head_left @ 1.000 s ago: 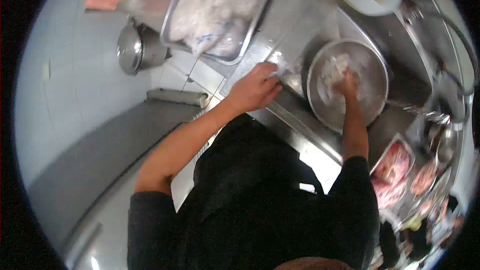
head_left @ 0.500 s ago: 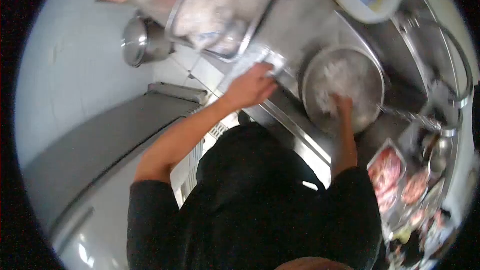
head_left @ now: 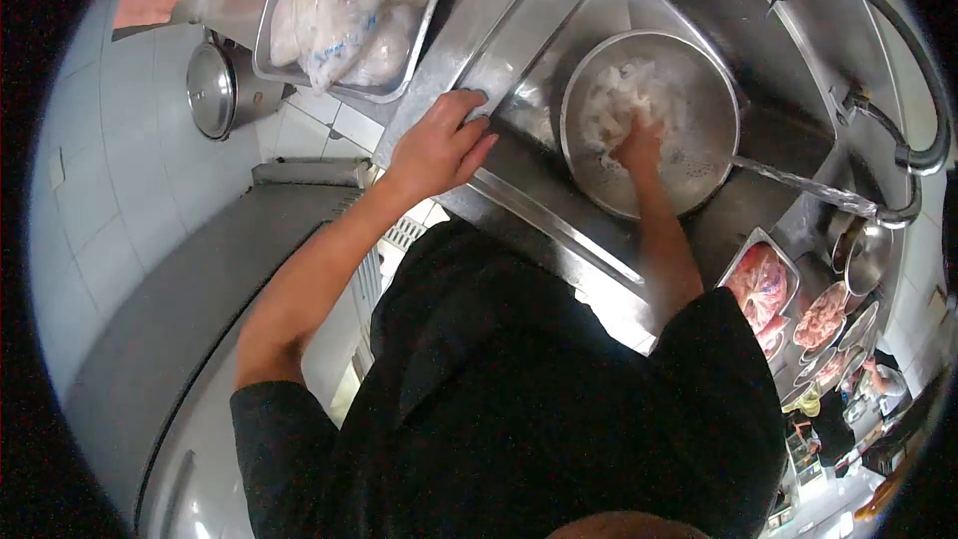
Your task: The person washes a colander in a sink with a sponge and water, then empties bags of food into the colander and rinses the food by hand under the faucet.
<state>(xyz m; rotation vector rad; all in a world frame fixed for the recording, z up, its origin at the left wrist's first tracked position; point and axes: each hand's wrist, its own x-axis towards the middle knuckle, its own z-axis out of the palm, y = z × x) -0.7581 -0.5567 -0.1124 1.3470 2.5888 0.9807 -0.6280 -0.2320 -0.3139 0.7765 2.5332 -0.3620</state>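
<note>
Right hand (head_left: 639,145) is reaching down into the bowl (head_left: 589,175), its fingers going in among the white pieces (head_left: 614,95). Fingertips are hiding there, so can't tell how far they're opening or whether they're gripping anything. Left hand (head_left: 439,145) is resting by the near sink edge, fingers half curling, thumb standing apart. Small grey patch is showing at its fingertips; can't tell if it's holding that or just touching the metal.

Pieces are lying loose in the bowl, bunching toward its far left side. Bowl is sitting in the sink (head_left: 778,115), and water (head_left: 798,179) is running in over the rim on the right. Bags (head_left: 339,0) are lying in the tray (head_left: 429,30) up left, apart from the bowl.

Handling, my read: pieces are looking soft, limp and wet, so probably slippery, light one by one, heavier as a clump. Pinching single edges is risking slips or tears; scooping from below with cupped fingers is suiting them better. Bowl is looking rigid but likely heavy with water, so gripping opposite sides of the rim is making most sense; one-side lifting is inviting tilt and slosh.
</note>
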